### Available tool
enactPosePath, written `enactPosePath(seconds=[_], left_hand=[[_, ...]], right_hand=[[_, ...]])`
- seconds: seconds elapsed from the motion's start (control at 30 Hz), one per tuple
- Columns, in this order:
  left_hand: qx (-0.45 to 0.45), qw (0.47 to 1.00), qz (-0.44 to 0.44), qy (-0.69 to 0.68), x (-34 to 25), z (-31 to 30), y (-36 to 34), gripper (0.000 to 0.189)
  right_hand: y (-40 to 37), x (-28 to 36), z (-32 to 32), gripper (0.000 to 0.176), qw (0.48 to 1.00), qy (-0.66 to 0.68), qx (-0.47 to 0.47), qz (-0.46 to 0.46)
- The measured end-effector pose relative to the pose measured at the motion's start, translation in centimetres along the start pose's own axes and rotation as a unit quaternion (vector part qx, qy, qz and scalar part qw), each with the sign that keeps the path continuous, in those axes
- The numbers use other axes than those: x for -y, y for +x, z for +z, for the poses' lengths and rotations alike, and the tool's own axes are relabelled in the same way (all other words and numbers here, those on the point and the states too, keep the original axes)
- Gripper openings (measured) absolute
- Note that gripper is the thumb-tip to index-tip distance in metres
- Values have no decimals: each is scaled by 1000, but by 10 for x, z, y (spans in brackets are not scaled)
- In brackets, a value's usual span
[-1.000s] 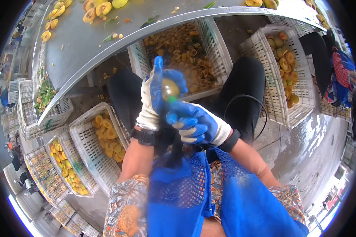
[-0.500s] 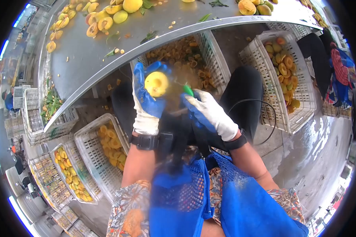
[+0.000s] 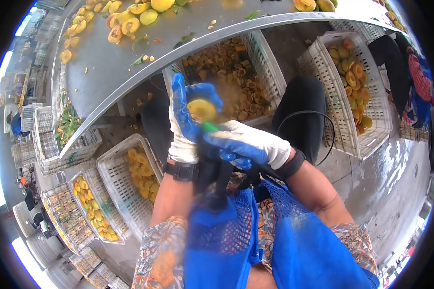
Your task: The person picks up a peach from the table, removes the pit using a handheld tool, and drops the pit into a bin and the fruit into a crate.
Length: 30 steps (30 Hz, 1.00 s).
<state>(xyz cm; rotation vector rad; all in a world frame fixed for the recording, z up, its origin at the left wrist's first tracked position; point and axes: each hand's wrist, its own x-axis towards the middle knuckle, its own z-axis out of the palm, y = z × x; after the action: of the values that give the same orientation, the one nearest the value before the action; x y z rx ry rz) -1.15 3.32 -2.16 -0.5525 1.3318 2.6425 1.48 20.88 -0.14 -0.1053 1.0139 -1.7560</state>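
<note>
My left hand (image 3: pixel 184 115), in a white glove with a blue coated palm, is closed around a yellow peach half (image 3: pixel 201 111). The thumb side reaches up along the fruit. Gripped in my gloved right hand (image 3: pixel 248 143) is a small tool with a green handle (image 3: pixel 210 127). The handle's end sits right at the lower edge of the peach half; the tool's working end is blurred against the fruit. Beneath both hands, a white crate (image 3: pixel 271 72) holds many brownish-orange peach scraps (image 3: pixel 248 94).
A metal table (image 3: pixel 106 62) with whole and halved peaches (image 3: pixel 129 25) curves along the front. Peach-filled crates stand right (image 3: pixel 332 106) and left (image 3: pixel 118 168). A black cable (image 3: pixel 333 132) loops by my right knee (image 3: pixel 301 106). Another person (image 3: pixel 417 82) is at far right.
The peach half has turned from its hollow facing up to a tilted position. My right hand has moved left, bringing the green-handled tool from beside the fruit up to it.
</note>
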Motion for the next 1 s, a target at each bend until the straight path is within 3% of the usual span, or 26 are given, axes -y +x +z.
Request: enactPosePath(seconds=[0.13, 0.17, 0.23, 0.3, 0.33, 0.43, 0.47, 0.5, 0.53, 0.57, 0.6, 0.63, 0.7, 0.77, 0.83, 0.93, 1.0], left_hand=[[-17, 1000, -19, 12, 3, 20, -9, 64], [-17, 999, -26, 9, 4, 21, -10, 63], [7, 989, -74, -131, 9, 12, -5, 58], [0, 955, -113, -275, 12, 11, 4, 56], [64, 926, -124, -351, 14, -3, 12, 55], [38, 964, -21, -263, 7, -19, 21, 55], [54, 963, -14, -264, 1, -25, 20, 56], [13, 974, 7, -227, -5, -23, 16, 53], [18, 990, 130, -52, -7, -28, 10, 50], [16, 981, 187, 47, -12, -37, 4, 47], [4, 960, 243, 141, -18, -46, -3, 44], [-14, 967, 229, 112, -35, -57, -12, 43], [-53, 981, 186, 9, -72, -76, -39, 43], [-188, 883, 302, 304, -89, -90, -70, 44], [-296, 848, 205, 388, -110, -134, -89, 42], [-367, 624, 183, 665, -131, -144, -73, 41], [-294, 799, 225, 474, -140, -54, -39, 40]], right_hand=[[0, 1, -11, 41, 980, 131, 75, 130], [2, -8, -15, 41, 966, 207, 105, 117], [6, -28, -22, 43, 918, 350, 163, 90], [3, -30, -19, 45, 912, 364, 185, 42], [-2, -26, -15, 45, 915, 360, 178, 31], [-10, -18, -24, 44, 918, 363, 158, -1], [-12, -13, -26, 41, 953, 292, 70, -28], [-8, -4, -37, 40, 972, 232, 19, 35], [1, -11, -40, 38, 985, -122, -124, -5], [13, -21, -46, 37, 850, -455, -260, -47], [18, -35, -50, 35, 786, -545, -286, -55], [18, -45, -52, 33, 708, -631, -313, -59], [17, -44, -47, 31, 738, -596, -311, -63], [16, -50, -49, 34, 758, -581, -292, -39], [17, -57, -51, 34, 756, -583, -292, -56], [12, -49, -45, 34, 776, -569, -267, -45], [13, -50, -47, 33, 785, -556, -267, -58]])
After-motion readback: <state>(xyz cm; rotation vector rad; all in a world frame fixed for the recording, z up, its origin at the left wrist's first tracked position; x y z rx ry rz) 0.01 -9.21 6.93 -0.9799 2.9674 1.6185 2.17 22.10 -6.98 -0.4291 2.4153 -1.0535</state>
